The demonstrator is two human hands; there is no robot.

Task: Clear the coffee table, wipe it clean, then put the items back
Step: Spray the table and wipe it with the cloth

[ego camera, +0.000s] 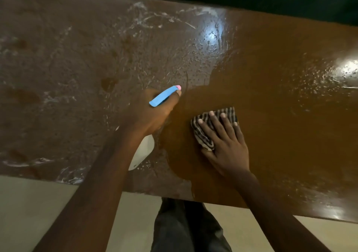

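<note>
Grips both engaged: left grip [155,114] clamped round the spray bottle [164,96], right grip [226,141] at its 3 o'clock pressing open-fingered on the striped cloth [230,113]; table [290,116] cleared, its 3 o'clock half wiped glossy, 9 o'clock half streaked and unwiped, putting-back judged outstanding.

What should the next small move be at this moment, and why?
Probably slide the striped cloth under the flat right hand leftward. The coffee table looks evenly brown around it, while the left part is covered in droplets and white streaks, where the left hand holds the spray bottle.
</note>
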